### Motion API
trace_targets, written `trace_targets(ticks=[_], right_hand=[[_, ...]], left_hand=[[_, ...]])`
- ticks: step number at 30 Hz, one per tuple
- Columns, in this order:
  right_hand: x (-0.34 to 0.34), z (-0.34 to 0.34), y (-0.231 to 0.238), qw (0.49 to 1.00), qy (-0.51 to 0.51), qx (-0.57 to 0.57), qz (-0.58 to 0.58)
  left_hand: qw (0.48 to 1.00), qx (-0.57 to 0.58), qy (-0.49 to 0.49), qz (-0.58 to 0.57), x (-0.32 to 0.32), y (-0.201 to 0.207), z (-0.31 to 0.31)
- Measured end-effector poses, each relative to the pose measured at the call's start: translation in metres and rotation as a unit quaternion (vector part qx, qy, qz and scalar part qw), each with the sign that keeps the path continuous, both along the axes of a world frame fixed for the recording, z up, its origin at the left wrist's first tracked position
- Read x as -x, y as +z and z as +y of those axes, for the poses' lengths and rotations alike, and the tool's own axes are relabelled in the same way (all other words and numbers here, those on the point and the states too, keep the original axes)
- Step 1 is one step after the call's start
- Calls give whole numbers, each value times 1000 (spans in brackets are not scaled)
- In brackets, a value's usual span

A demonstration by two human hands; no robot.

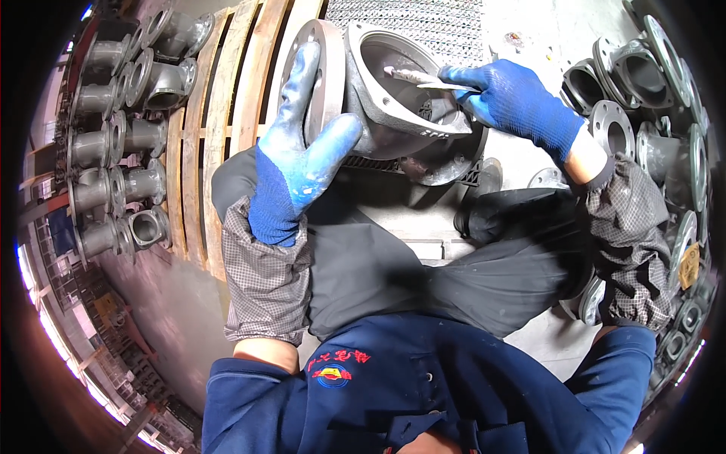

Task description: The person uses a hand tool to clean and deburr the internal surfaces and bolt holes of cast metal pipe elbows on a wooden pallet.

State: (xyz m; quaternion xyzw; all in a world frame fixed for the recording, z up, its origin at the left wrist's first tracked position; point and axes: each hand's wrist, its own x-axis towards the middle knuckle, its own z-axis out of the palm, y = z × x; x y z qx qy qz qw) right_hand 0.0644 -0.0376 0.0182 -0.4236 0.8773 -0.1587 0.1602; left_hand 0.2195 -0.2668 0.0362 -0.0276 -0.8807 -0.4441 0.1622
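A grey cast-metal valve body (378, 113) with a round flange and a square-edged opening lies before my knees. My left hand (302, 151), in a blue glove with a pale worn palm, rests against its round flange (327, 83). The fingers stretch along the flange face and the thumb stands apart. My right hand (510, 98), also gloved, is closed around a slim whitish tool (414, 76) with a pinkish tip. That tip reaches over the opening; whether it touches metal I cannot tell. A thin pale strip shows beside the tool, and my fingers hide its rear end.
A wooden pallet (227, 83) lies to the left, with stacked grey castings (144, 136) beyond it. More flanged castings (650, 76) stand along the right side. Behind the valve body is a perforated metal grating (446, 26). My bent legs (370, 265) are close below.
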Motion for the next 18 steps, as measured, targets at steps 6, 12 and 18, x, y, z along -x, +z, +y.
trace_targets(ticks=[6, 12, 18], right_hand=[[5, -7, 15, 996, 35, -81, -14], [3, -3, 10, 996, 53, -64, 24], [-13, 10, -11, 997, -19, 53, 55]], left_hand=[[995, -97, 23, -31, 1, 4, 8], [994, -97, 20, -39, 0, 6, 10], [996, -64, 10, -64, -2, 8, 11]])
